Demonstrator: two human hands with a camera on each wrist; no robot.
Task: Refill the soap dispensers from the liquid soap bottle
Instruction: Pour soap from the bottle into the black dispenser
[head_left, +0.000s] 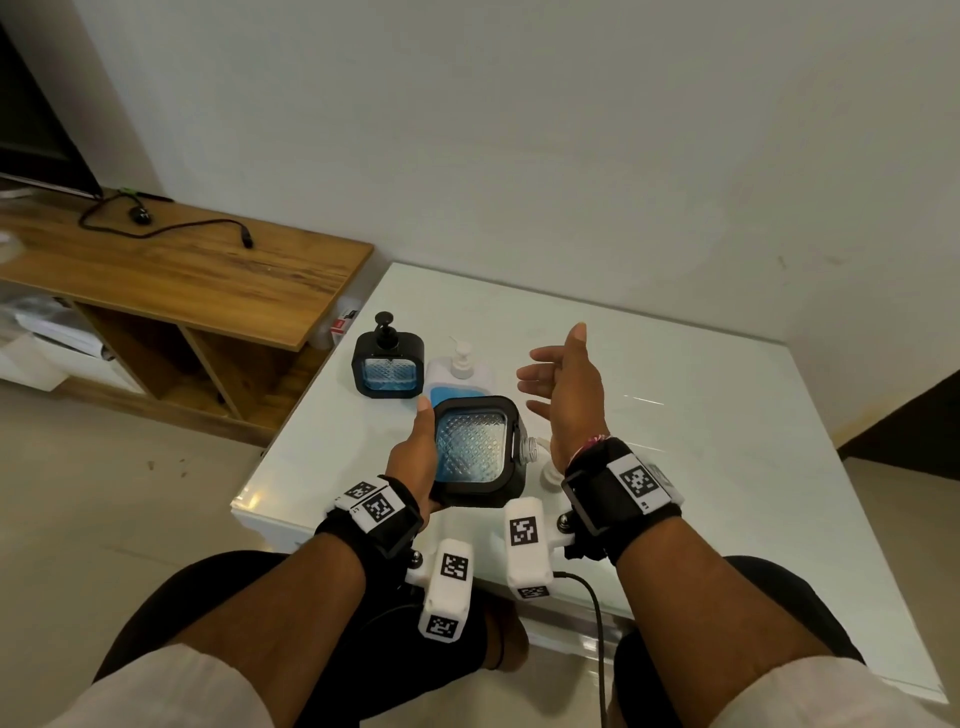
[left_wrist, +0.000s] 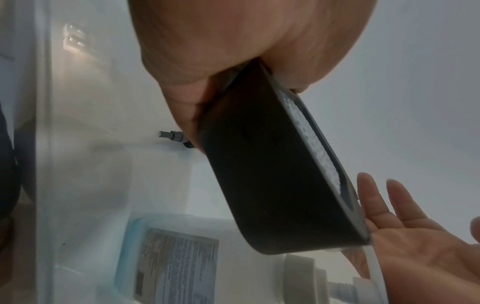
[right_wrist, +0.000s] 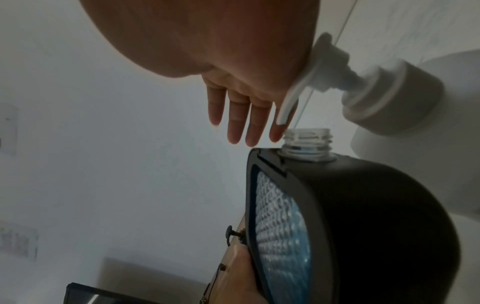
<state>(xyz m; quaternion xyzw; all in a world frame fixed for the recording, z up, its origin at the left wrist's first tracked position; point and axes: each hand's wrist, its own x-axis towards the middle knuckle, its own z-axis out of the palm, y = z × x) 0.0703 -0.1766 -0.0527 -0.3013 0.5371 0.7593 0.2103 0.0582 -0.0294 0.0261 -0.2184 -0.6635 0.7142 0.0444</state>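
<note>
My left hand (head_left: 420, 448) grips a black square soap dispenser (head_left: 475, 452) above the near part of the white table (head_left: 701, 467). The dispenser is tilted, its blue-filled textured window faces up, and its uncapped threaded neck (right_wrist: 307, 142) points toward my right hand. My right hand (head_left: 558, 379) is open and holds nothing, its fingers (right_wrist: 246, 115) spread just past the neck. The white liquid soap bottle (head_left: 460, 371), pump on, stands behind the held dispenser. A second black dispenser (head_left: 387, 364) with its pump on stands to the bottle's left. A loose white pump head (right_wrist: 363, 86) lies by my right wrist.
A wooden TV bench (head_left: 182, 270) with a black cable stands left of the table, and a dark screen (head_left: 31, 130) sits at its far end. A white wall runs behind the table. My knees are under the table's near edge.
</note>
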